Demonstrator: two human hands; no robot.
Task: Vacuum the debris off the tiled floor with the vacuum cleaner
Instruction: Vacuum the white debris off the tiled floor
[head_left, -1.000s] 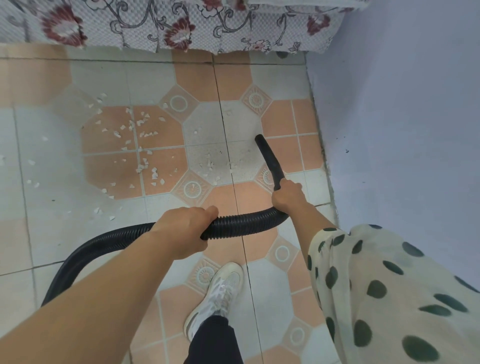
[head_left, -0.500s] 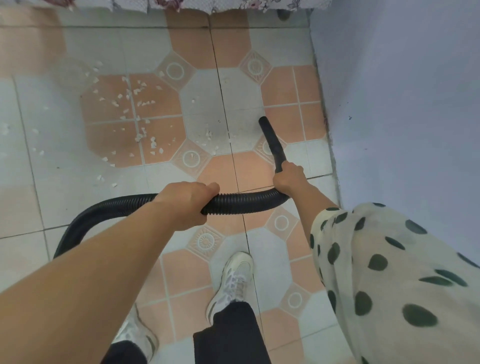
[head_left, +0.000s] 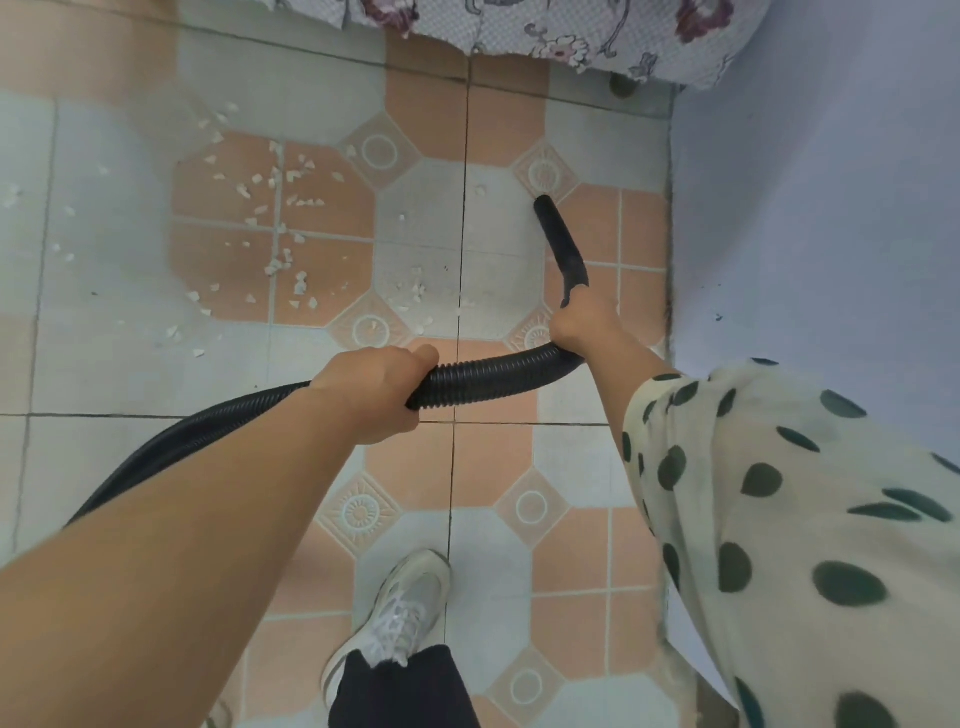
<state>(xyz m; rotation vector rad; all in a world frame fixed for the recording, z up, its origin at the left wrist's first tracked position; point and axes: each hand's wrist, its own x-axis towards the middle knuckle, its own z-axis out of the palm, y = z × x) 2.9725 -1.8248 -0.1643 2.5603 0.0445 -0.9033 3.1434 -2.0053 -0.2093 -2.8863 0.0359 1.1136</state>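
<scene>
Both hands are on the vacuum: the left hand (head_left: 376, 389) is wrapped around the ribbed black hose (head_left: 488, 375), fingers curled tight over it, while the right hand (head_left: 584, 322) is clenched where hose meets nozzle (head_left: 561, 244). The nozzle angles forward, its tip down at the tiled floor (head_left: 493, 457) on a grey tile near the blue wall (head_left: 831, 208). White debris (head_left: 280, 228) lies scattered well to the nozzle's left, with a few crumbs (head_left: 413, 291) nearer. A white sneaker (head_left: 400, 618) is planted below; a floral bedcover (head_left: 561, 26) hangs up top.
</scene>
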